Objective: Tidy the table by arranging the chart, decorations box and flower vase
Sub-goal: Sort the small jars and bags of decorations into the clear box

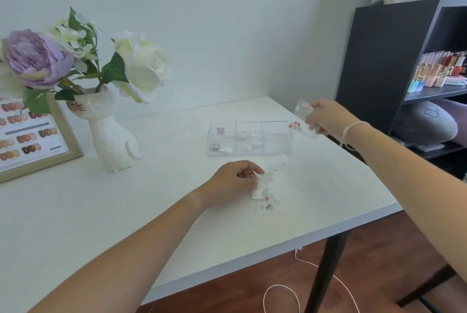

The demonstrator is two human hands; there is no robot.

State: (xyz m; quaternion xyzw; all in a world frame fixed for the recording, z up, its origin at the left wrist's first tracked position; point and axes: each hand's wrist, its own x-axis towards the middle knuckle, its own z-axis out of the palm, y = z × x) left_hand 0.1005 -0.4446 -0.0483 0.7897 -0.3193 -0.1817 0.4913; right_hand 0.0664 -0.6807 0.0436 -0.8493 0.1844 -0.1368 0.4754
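Note:
A clear decorations box (250, 139) with several compartments sits mid-table, holding small pieces. At the far left leans the framed nail chart (30, 139), and beside it stands a white cat-shaped vase (112, 136) with purple and white flowers. My left hand (233, 181) pinches a small clear packet (265, 185) lying on the table in front of the box, with tiny beads spilling at its lower end. My right hand (326, 117) holds another clear packet (303, 117) in the air just right of the box.
The white table (126, 211) ends at its right edge near a black leg (326, 269). A dark shelf unit (404, 65) with polish bottles stands to the right. A white cable (283, 295) loops on the wooden floor.

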